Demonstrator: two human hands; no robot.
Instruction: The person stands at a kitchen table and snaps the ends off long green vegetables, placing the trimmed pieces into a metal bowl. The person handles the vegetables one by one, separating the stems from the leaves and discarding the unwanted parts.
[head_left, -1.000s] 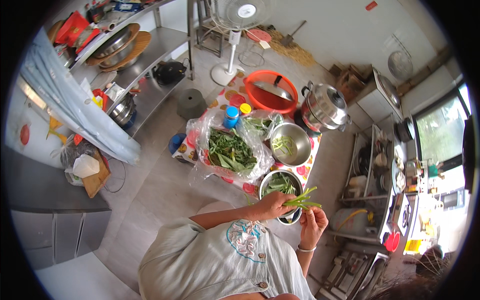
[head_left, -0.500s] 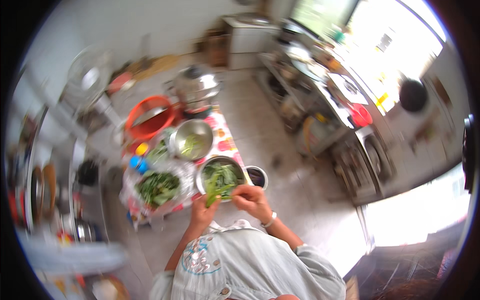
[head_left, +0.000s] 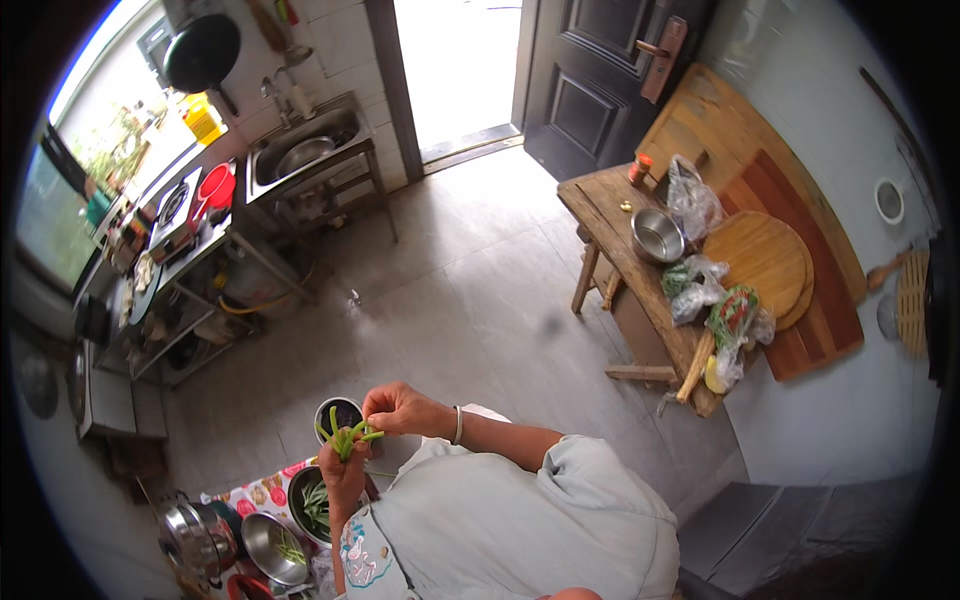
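My left hand point(head_left: 343, 482) is closed around a small bunch of green vegetable stems point(head_left: 345, 438), whose cut-looking ends fan out above the fist. Fingertips of my right hand point(head_left: 408, 410) pinch at the stems from the right side. Just beyond both hands stands a white-rimmed bucket point(head_left: 325, 414) with dark contents, partly covered by the stems. Left of my left wrist, a pot point(head_left: 297, 490) holds loose green leaves. A steel bowl point(head_left: 258, 530) beside it has a few pale green pieces inside.
The bowls sit on a flowered tablecloth point(head_left: 268, 492), with a steel steamer pot point(head_left: 195, 535) and a red basin point(head_left: 248, 588). At right, a wooden table point(head_left: 620, 215) bears a metal pot point(head_left: 657, 235), bagged vegetables and round boards point(head_left: 755, 260). A sink point(head_left: 262, 165) and open door point(head_left: 600, 80) lie ahead.
My view and body have turned right, bringing the door and wooden table into sight. Both hands, with the stems, have gone from over the leaf pot to beside the bucket.
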